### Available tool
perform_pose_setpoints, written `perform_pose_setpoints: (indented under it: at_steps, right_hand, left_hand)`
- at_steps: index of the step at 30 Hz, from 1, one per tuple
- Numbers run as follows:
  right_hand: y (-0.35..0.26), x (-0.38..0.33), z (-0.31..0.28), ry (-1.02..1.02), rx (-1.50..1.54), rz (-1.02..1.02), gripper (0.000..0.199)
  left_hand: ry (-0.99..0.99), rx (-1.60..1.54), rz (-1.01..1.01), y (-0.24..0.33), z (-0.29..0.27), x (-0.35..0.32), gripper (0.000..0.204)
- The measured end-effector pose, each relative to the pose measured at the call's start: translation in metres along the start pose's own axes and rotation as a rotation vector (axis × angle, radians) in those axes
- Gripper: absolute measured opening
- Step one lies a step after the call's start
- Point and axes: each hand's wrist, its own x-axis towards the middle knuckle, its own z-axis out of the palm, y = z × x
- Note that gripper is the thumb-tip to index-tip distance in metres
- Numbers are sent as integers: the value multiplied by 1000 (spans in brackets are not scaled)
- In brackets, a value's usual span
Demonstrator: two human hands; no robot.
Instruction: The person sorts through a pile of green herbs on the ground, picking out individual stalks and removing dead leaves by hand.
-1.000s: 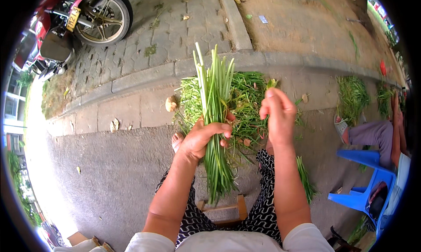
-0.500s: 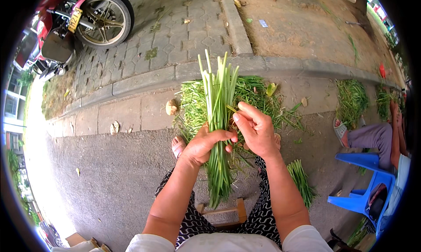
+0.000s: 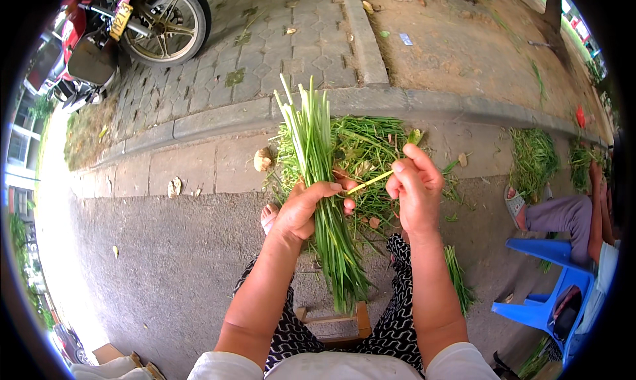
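Note:
My left hand [image 3: 301, 211] is closed around a bundle of garlic chives [image 3: 334, 247]. Their pale stem ends point away from me and the green leaf tips hang toward my lap. To the right, my right hand [image 3: 419, 193] pinches one end of a thin yellow leaf [image 3: 371, 181]. The leaf stretches across to the fingertips of my left hand beside the bundle. Beneath both hands, a heap of loose green leaves [image 3: 371, 138] lies on the ground between my feet, with yellowed bits among it.
Another bunch of chives [image 3: 458, 279] lies right of my leg. A seated person [image 3: 560, 218] and a blue plastic chair [image 3: 553, 281] are at the right, near further leaf heaps [image 3: 533, 156]. A stone kerb [image 3: 225, 120] runs beyond; a motorcycle [image 3: 165, 26] stands far left.
My right hand has moved right, away from the bundle, drawing the yellow leaf out to full view. The bundle's stem ends have tilted left and its leaf tips right.

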Motion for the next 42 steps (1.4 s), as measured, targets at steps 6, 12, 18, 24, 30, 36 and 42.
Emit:
perform_pose_setpoints:
  at_steps: [6,12,18,24,30,36,42]
  right_hand:
    - [-13,7,-10,134,78,-6,32]
    - [-36,17,-37,354,227,-42,25]
    - [-54,29,-87,551,158,-238,21]
    - [-53,21,-79,381,-245,-156,22]
    - [-35,-1,-52,-668,-822,353,11]
    - [-19,-9,-17,-589,-784,246,27]
    - [-2,-6,1,-217,-485,229,48]
  left_hand:
    - [15,34,57,6,-8,-1,32]
    - [147,74,132,14,-22,-3,33]
    - [140,-30,203,27,-30,-7,28]
    - [114,-78,221,35,-40,-11,27]
    - [127,71,229,36,-38,-13,29]
    - [-60,-26,141,22,-28,-8,34]
    - [-134,112,104,4,-14,-7,38]
